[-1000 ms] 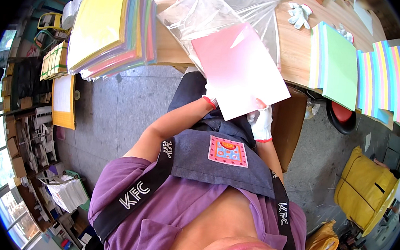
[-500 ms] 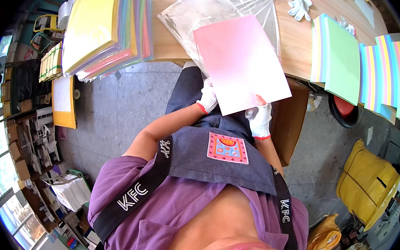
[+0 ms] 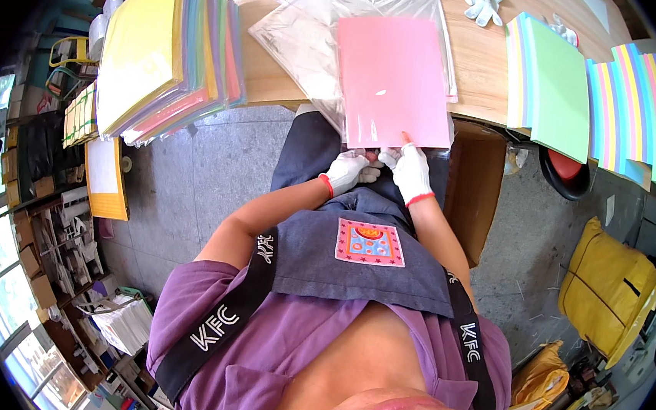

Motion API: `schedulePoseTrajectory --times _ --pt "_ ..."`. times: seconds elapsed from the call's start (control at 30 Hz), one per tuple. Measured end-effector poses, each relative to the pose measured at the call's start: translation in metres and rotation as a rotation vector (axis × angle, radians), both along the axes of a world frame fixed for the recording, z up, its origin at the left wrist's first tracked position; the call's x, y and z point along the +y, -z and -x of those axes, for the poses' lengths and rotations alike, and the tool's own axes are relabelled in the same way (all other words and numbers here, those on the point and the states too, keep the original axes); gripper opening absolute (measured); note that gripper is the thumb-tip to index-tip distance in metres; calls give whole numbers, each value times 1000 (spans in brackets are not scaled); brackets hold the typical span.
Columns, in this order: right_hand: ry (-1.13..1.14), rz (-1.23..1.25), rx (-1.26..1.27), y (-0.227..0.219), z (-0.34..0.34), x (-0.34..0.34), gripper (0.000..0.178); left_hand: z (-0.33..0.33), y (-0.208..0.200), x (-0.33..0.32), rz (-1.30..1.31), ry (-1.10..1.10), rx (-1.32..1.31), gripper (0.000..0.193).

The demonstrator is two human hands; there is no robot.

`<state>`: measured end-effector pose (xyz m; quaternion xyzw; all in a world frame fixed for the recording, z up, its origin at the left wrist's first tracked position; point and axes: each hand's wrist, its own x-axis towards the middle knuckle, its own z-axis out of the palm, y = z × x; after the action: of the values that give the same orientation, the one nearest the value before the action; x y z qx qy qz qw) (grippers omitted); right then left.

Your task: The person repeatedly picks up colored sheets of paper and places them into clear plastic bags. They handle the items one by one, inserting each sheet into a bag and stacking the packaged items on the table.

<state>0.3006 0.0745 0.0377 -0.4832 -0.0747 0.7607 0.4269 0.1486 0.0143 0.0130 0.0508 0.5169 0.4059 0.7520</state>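
A pink sheet stack (image 3: 392, 79) lies lengthwise before me at the table's near edge, with clear plastic shining over its surface. It appears to be inside a clear plastic sleeve (image 3: 443, 129), whose edge shows along its right side. My right hand (image 3: 409, 169), in a white glove with bare fingertips, grips the near edge, one fingertip resting on the pink. My left hand (image 3: 350, 171), gloved alike, is closed with curled fingers just below the near left corner; whether it pinches the sleeve is hard to see. More clear plastic sleeves (image 3: 299, 37) lie underneath.
A tall pile of coloured paper packs in plastic (image 3: 144, 44) stands at the left. Green sheets (image 3: 560, 92) and fanned multicoloured stacks (image 3: 636, 114) lie at the right. A spare white glove (image 3: 484, 5) rests farther back. A cardboard box (image 3: 471, 193) stands under the table edge.
The pink sheets went from tilted to straight and now sit under clear plastic. My left hand moved right and my right hand slightly left, bringing them together at the near edge.
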Motion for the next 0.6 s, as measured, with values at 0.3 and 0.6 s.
schedulePoseTrajectory --times 0.3,0.6 --pt "-86 -224 225 -16 11 35 33 17 -18 11 27 91 -106 30" --pt "-810 -1010 -745 -98 4 42 23 74 -69 10 -190 138 534 22"
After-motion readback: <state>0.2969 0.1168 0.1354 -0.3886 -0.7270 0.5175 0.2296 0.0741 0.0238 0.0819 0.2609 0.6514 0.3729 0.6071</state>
